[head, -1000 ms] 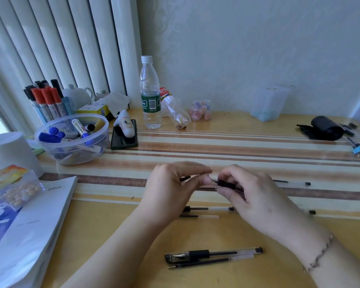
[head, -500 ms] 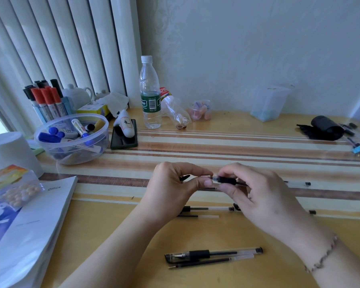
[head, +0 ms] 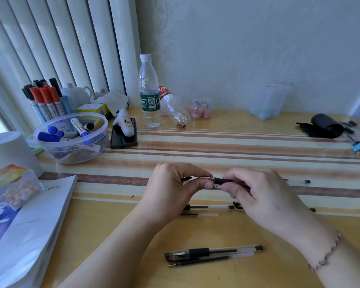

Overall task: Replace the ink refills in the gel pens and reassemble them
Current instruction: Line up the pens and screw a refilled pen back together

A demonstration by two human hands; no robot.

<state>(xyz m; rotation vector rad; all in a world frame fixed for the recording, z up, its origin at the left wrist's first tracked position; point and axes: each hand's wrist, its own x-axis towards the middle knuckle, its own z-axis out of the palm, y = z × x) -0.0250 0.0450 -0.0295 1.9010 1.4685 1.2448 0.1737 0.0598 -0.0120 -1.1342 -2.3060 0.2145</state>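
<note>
Both hands hold one gel pen (head: 220,180) level above the striped desk. My left hand (head: 173,190) pinches its cap end, whose black clip sticks out to the left. My right hand (head: 260,196) grips the black rubber grip and hides the barrel. A capped gel pen (head: 213,252) lies near the front edge with a loose refill (head: 210,260) right below it. Under my hands lie another refill (head: 208,207) and a short clear tube (head: 200,214). A clear pen (head: 297,181) lies to the right, behind my right hand.
A clear bowl of markers (head: 71,138) and a marker holder (head: 44,98) stand at the back left, a water bottle (head: 149,92) and black phone (head: 123,136) behind the work spot. A book (head: 25,229) lies at the left edge, a black roll (head: 325,125) at far right.
The pen has risen slightly and my hands have drawn a little apart, so more of the black grip shows between them.
</note>
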